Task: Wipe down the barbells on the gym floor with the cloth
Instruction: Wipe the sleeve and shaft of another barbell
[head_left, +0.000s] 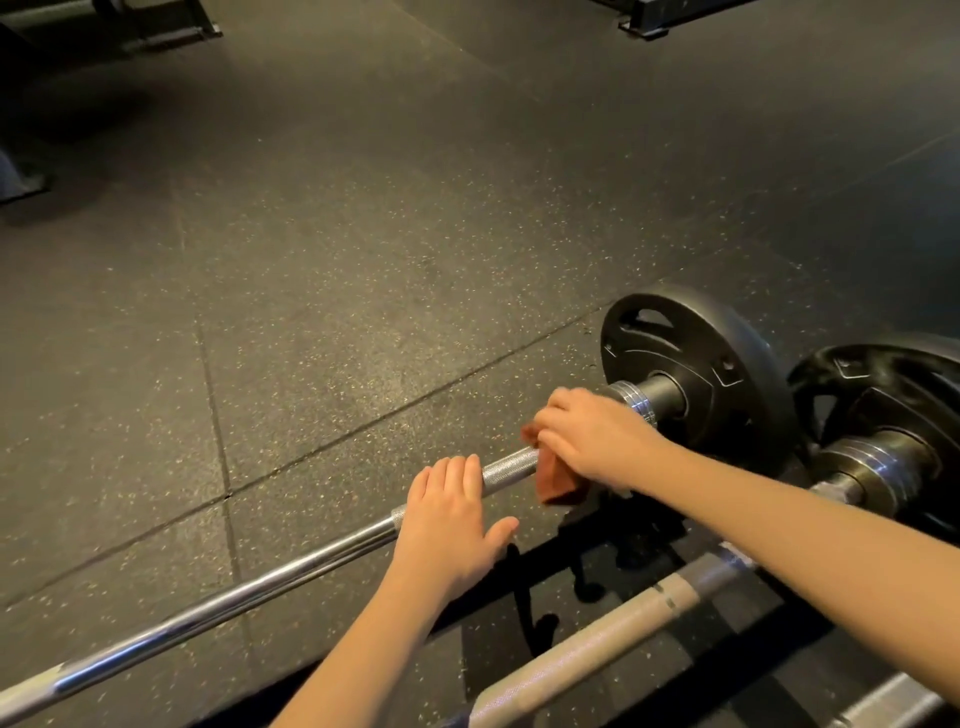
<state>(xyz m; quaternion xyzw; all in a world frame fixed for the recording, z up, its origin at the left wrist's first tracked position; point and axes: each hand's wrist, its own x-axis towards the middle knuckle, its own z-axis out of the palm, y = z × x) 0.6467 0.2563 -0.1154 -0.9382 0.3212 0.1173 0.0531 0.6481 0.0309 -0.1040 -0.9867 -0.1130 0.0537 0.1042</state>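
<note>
A chrome barbell (291, 569) lies on the rubber floor, running from lower left up to a black weight plate (691, 374). My right hand (592, 434) grips a rust-orange cloth (558, 483) wrapped round the bar's knurled part, close to the collar. My left hand (452, 514) rests on the bar a little to the left, fingers laid over it and thumb spread. A second barbell (623, 629) with a matte grey shaft lies nearer me, with its own black plate (883, 395) at the right.
Speckled black rubber floor tiles (363, 234) stretch out beyond the bars. Dark metal equipment bases stand at the far left (156, 26) and far right (660, 18). A third bar end (883, 701) shows at the bottom right.
</note>
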